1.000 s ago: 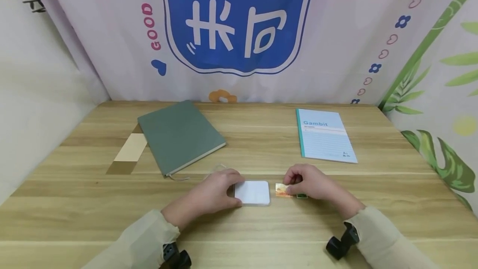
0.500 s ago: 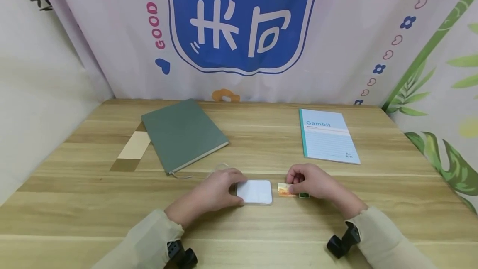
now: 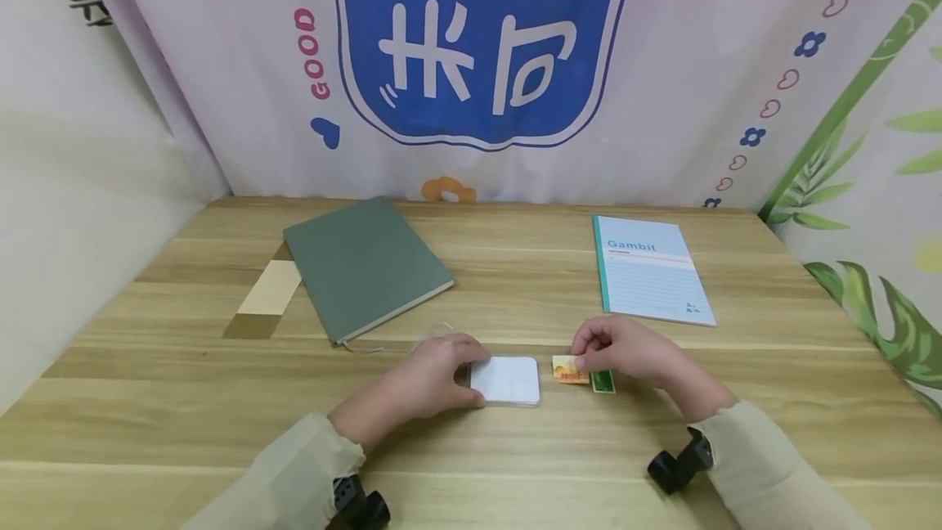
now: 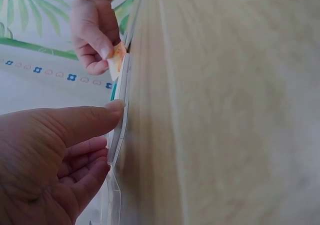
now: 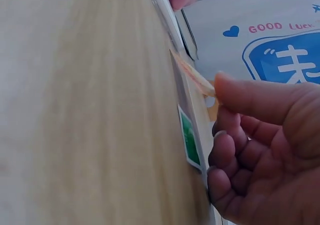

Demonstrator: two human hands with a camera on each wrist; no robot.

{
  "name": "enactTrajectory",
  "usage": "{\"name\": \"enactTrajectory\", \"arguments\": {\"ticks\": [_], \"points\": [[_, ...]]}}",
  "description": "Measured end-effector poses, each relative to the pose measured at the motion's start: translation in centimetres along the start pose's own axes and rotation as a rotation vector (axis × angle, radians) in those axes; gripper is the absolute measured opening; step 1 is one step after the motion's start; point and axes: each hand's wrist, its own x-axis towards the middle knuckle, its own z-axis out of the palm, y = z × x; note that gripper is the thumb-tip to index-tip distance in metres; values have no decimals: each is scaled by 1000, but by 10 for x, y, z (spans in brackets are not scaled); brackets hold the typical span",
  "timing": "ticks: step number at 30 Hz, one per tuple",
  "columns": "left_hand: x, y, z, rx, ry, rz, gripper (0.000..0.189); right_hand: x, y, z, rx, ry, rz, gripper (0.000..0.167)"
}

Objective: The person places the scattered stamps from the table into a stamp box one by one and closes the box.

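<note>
"One orange-and-yellow slip [image 3: 567, 370] there. Which hand has it?"

"The right hand [image 3: 629, 352]. Thumb and finger pinch one end, with only the paper's thickness between them, and the other fingers curl loosely behind."

"Is it flat on the tabletop [image 3: 184, 432]?"

"No, it slants. Whether its low edge touches the wood, I can't tell."

"And the green, white-edged slip [image 3: 603, 384]?"

"Flat, just right of the orange one, partly hidden below the right hand. Nothing grips it."

"What's the left hand [image 3: 430, 375] on, then?"

"That white-faced, round-cornered case [image 3: 508, 380], clear at its rim. Thumb at the near edge, fingers at the far one, so this grip is spread across the left end."

"How do slip and case sit to each other?"

"That's the main thing: the orange slip is just to the right of the case, nearly level with it, and a narrow gap shows between them from above. The case's long sides run left to right, and so does what I can see of the slip. The right hand is at the slip's right end, so the end facing the case is free."
</note>
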Motion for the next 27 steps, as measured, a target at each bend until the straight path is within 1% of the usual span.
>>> {"name": "enactTrajectory", "arguments": {"ticks": [5, 11, 16, 19, 27], "points": [[1, -1, -1, -5, 5, 12, 46, -1, 1, -4, 83, 26, 8, 17], [0, -2, 0, -7, -1, 11, 46, 0, 0, -3, 194, -9, -9, 20], [0, -3, 0, 4, -2, 24, 45, 1, -4, 1, 253, -28, -27, 19], [0, -2, 0, 7, -2, 30, 45, 3, -8, 4, 269, -38, -46, 19], [-1, -2, -1, 17, -15, 25, 46, 8, -21, 15, 247, -62, -56, 21]]}}
